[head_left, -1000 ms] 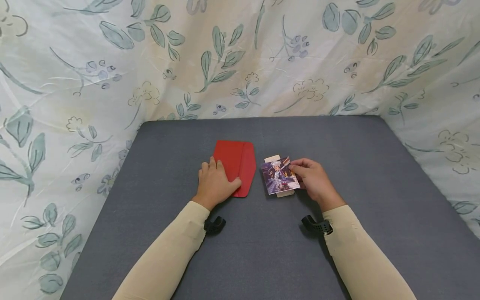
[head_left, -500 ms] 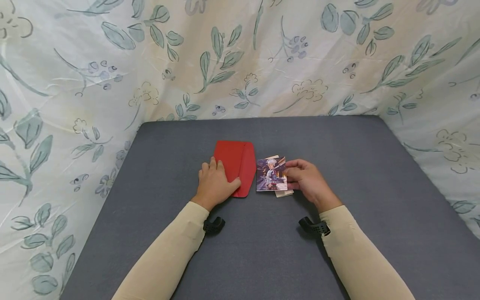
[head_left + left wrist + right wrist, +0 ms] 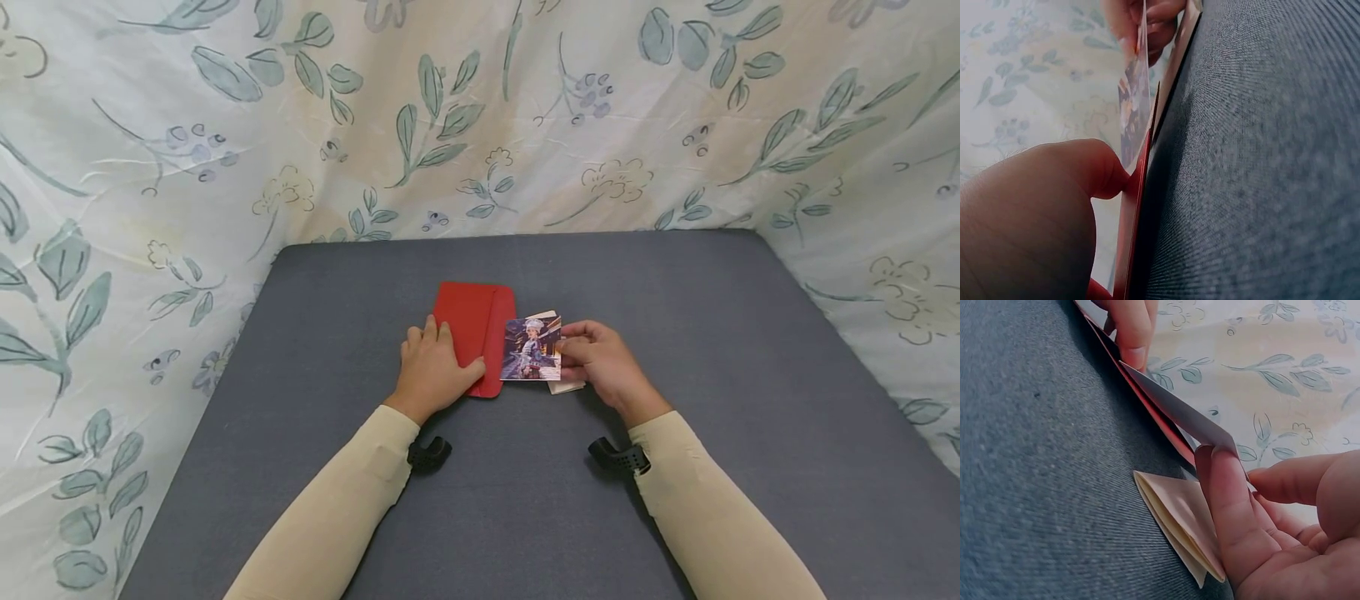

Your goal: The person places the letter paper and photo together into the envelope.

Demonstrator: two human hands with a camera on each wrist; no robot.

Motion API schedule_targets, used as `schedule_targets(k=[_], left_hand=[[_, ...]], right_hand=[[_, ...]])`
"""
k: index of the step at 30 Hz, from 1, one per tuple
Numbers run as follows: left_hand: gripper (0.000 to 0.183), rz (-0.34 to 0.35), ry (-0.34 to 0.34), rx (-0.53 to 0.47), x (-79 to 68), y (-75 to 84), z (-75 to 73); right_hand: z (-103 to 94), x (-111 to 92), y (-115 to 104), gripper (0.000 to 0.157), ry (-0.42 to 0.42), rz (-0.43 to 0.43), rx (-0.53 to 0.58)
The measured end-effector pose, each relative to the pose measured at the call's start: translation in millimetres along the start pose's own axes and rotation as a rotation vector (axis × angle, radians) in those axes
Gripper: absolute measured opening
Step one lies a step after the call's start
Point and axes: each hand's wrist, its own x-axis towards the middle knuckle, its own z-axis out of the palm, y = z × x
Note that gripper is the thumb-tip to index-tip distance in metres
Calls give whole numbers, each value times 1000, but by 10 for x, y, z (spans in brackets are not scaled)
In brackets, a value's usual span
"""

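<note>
A red envelope (image 3: pixel 463 321) lies flat on the dark grey table, its flap (image 3: pixel 498 333) opened out toward the right. My left hand (image 3: pixel 433 367) rests on it with spread fingers, the thumb pressing near the flap's fold. Between thumb and fingers, my right hand (image 3: pixel 611 367) pinches the right edge of a small picture card (image 3: pixel 531 350) showing a figure in a white hat. The card's left edge overlaps the flap in the head view. In the right wrist view the card (image 3: pixel 1179 409) is tilted over the envelope, above a folded cream paper (image 3: pixel 1175 512).
The dark grey table (image 3: pixel 480 517) stretches out around both hands. Behind it and at the sides hangs a pale curtain (image 3: pixel 570 167) with leaf and flower prints. A dark band (image 3: pixel 429 456) sits on the left wrist, another dark band (image 3: pixel 618 456) on the right.
My right hand has carried the picture card leftward, from over the folded paper to over the envelope's flap, turning it straighter. My left hand has stayed on the envelope.
</note>
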Motion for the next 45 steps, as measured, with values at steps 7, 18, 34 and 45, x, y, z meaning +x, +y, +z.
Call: schedule_targets(k=[7, 18, 34, 45], left_hand=[[94, -3, 6, -5, -4, 15, 12], [99, -8, -5, 35, -5, 62, 50], [99, -35, -6, 47, 14, 69, 58], [98, -36, -4, 43, 18, 73, 53]], right_hand=[[64, -22, 6, 35, -4, -2, -12], [111, -32, 52, 37, -64, 14, -61], [168, -35, 40, 28, -100, 26, -111], [169, -29, 41, 29, -107, 52, -134]])
